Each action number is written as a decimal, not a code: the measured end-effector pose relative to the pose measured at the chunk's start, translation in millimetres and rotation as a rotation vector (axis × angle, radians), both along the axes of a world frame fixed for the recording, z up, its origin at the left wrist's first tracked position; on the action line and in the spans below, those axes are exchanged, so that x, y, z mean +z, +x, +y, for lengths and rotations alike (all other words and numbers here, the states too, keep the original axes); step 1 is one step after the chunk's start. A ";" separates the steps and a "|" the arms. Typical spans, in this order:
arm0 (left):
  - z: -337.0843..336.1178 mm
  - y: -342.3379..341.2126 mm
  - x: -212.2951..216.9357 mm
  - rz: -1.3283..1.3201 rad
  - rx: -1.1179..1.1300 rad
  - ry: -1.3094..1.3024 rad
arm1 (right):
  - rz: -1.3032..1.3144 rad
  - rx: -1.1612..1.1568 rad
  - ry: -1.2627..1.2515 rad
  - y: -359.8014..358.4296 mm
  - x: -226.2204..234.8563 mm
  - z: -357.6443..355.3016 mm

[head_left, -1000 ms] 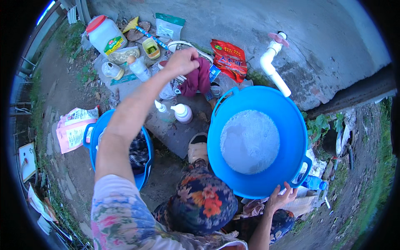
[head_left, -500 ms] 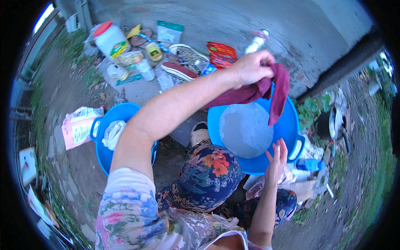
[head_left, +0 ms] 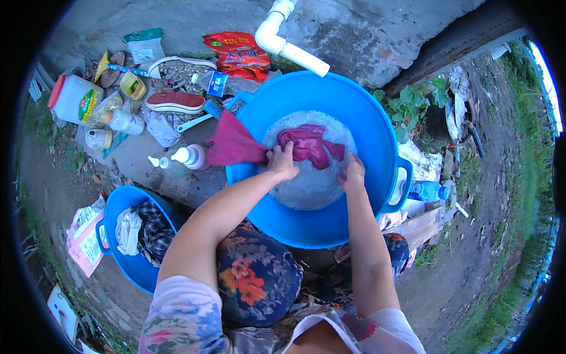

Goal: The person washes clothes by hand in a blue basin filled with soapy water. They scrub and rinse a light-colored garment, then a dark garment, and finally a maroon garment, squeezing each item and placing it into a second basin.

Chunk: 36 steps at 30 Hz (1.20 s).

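A maroon garment (head_left: 309,143) lies partly in the cloudy, sudsy water (head_left: 306,194) of a large blue tub (head_left: 362,112). Its other end hangs out over the tub's left rim. My left hand (head_left: 283,162) is closed on the cloth where it comes over that side, fingertips at the bunched wet part. My right hand (head_left: 352,170) is at the right edge of the bunch, low over the water, fingers apart and bent downward. Whether its fingertips touch the cloth I cannot tell.
A smaller blue bucket (head_left: 135,268) with white and dark checked clothes stands at left. Two pump bottles (head_left: 190,156), a brush (head_left: 213,108) and a maroon shoe (head_left: 175,101) lie beyond it. A white pipe (head_left: 295,54) juts over the tub's far rim. A blue-tinted bottle (head_left: 428,191) lies at right.
The maroon garment has gone from being held up above the tub into the water. My left hand has come down with it; my right hand has moved in over the tub. The view has shifted.
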State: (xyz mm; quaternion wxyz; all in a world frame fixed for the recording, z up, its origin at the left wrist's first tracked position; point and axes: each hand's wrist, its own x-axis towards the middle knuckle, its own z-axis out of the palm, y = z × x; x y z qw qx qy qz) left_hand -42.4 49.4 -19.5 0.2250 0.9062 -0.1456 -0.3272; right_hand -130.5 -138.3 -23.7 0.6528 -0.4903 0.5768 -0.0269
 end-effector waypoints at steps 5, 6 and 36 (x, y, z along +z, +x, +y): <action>-46.7 -29.8 -32.8 0.002 -0.355 -0.691 | -0.154 0.067 -0.130 13.2 -8.4 -1.4; -58.3 -37.9 -17.0 0.095 -0.426 -0.703 | -0.212 0.049 -0.147 6.7 -17.1 -9.9; -22.7 19.6 -11.0 0.800 1.099 -0.579 | -0.324 0.128 -0.060 31.9 -30.5 103.8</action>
